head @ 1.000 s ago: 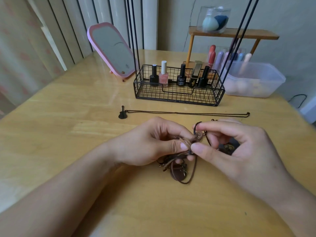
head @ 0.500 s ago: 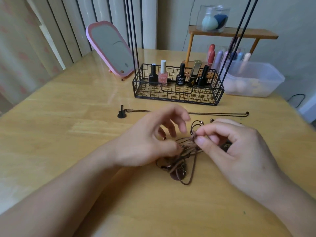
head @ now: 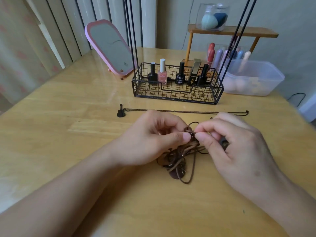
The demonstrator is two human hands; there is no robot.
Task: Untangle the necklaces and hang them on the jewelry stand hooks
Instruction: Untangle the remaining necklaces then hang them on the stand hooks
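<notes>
Just below the middle of the frame, the left hand and the right hand are meeting fingertip to fingertip over a tangle of brown cord necklaces. The left thumb and curled fingers are pinching a loop of cord at the top of the tangle, and the right thumb and forefinger are pinching the same knot from the other side, so both hands are gripping cord rather than lying slack. A small dark pendant is showing against the right palm, behind the curled fingers; whether it is being held there or only hanging cannot be told. The rest of the tangle is resting on the wooden table just below the hands, with a round brown pendant at its lower end and one long loop trailing toward the bottom of the frame.

Just above the hands, a thin chain necklace is lying stretched straight across the table, apart from the tangle, with a little black guitar pendant at its left end.

Further up, in the upper middle, a black wire basket is holding several nail polish bottles, and thin black rods are rising from its corners out of the top of the frame. To its left a pink-framed mirror is leaning back. At the upper right a clear plastic tub is sitting beside the basket, and behind it a small wooden shelf is carrying a clear jar of makeup sponges.
</notes>
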